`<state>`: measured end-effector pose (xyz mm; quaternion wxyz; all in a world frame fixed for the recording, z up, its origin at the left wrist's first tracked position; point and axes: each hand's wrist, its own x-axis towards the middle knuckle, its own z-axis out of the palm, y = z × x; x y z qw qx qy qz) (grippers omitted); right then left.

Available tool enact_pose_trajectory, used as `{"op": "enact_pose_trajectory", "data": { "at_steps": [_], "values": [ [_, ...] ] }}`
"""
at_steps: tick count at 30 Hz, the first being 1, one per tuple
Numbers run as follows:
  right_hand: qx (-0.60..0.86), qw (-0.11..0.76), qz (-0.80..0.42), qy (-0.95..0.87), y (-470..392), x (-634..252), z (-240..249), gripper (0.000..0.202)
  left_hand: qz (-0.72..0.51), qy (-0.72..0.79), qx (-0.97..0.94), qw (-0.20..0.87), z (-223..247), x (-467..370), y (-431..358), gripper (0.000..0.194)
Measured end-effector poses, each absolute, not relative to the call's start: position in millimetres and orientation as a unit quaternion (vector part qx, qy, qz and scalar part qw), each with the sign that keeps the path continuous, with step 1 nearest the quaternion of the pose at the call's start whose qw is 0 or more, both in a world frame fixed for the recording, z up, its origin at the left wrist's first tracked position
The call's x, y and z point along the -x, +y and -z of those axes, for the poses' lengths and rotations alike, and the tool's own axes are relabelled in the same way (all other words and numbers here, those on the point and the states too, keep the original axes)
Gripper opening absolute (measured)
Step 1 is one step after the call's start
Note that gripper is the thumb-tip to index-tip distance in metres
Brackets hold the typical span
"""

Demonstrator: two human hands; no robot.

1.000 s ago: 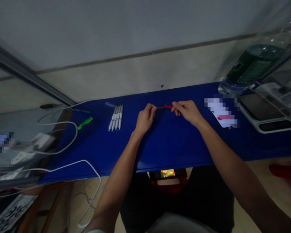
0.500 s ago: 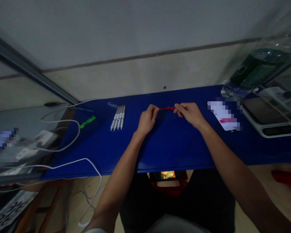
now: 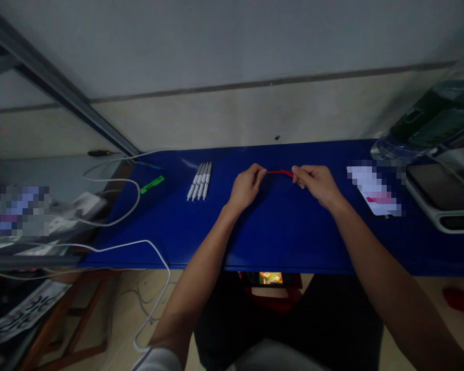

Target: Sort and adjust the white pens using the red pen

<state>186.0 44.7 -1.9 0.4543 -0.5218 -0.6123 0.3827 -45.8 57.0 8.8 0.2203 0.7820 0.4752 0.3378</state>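
Observation:
A thin red item [image 3: 281, 172], perhaps a pen or a screwdriver, is stretched level between my two hands above the blue table [image 3: 270, 226]. My left hand [image 3: 249, 184] pinches its thin end, and my right hand [image 3: 317, 183] grips the thicker red end. The parts under my fingers are hidden. Left of my hands, several white-and-grey pens [image 3: 199, 181] lie side by side on the table.
A green object [image 3: 152, 184] and white cables [image 3: 129, 180] lie at the left. A phone [image 3: 374, 191], a scale-like device [image 3: 444, 193] and a large bottle [image 3: 421, 121] are at the right. A wall rises behind the table.
The whole view has shifted, so things appear further right. Both hands keep hold of the red item, and slightly more of its red part shows between them.

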Motion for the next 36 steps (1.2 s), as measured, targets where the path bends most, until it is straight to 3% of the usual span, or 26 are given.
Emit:
{"op": "enact_pose_trajectory", "data": {
  "at_steps": [7,13,21,30,36],
  "values": [
    [0.54,0.459,-0.394,-0.585,42.9,-185.0,1.6,0.062,-0.351,0.466,-0.786,0.207,-8.8,43.3,55.7,0.025],
    [0.506,0.488,-0.428,-0.568,43.6,-181.4,-4.4,0.056,-0.347,0.473,-0.787,0.193,-7.5,43.0,55.6,0.022],
    [0.516,0.48,-0.357,-0.613,47.9,-186.5,-1.2,0.041,-0.359,0.46,-0.785,0.209,-10.9,43.1,54.3,0.018],
    [0.524,0.462,-0.355,-0.622,52.0,-189.0,4.1,0.042,-0.357,0.461,-0.783,0.215,-6.7,43.3,56.5,0.014],
    [0.513,0.48,-0.366,-0.611,52.6,-189.3,4.9,0.04,-0.345,0.479,-0.778,0.214,-10.5,42.1,54.8,0.027]
  ]
}}
